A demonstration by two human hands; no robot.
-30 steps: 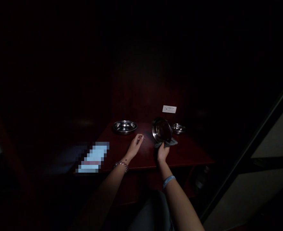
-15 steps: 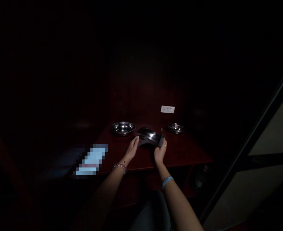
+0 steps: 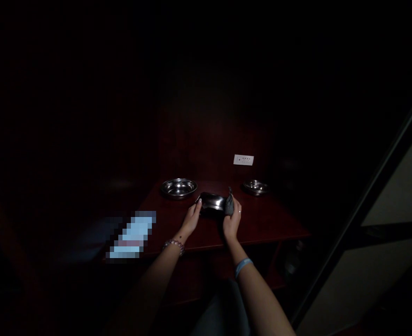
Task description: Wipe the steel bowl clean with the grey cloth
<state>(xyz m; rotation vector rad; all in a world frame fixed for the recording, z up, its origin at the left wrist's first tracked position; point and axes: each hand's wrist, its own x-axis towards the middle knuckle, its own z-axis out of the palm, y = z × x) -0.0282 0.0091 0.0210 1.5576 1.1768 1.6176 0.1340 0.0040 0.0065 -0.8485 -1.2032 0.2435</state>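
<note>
Between my hands, above a dark red table (image 3: 261,224), a shiny steel bowl (image 3: 212,201) is held on its side, its curved outer wall showing. My left hand (image 3: 192,217) grips the bowl's left edge, thumb on top. At the right side my right hand (image 3: 232,219) presses a grey cloth (image 3: 229,205) against the bowl. A larger steel bowl (image 3: 178,187) stands at the back left of the table, and a smaller steel bowl (image 3: 255,187) at the back right. The held bowl's underside is in shadow.
A white socket plate (image 3: 243,160) is on the dark wall behind the table. On the left lies a bright blurred-out patch (image 3: 132,235). Under the table at right a clear bottle (image 3: 293,262) shows dimly. A dark-framed panel (image 3: 391,196) slants along the right.
The held bowl has turned between my hands and is more level, with less cloth showing beneath it. The cloth is now bunched at its right side. Both other bowls stay put.
</note>
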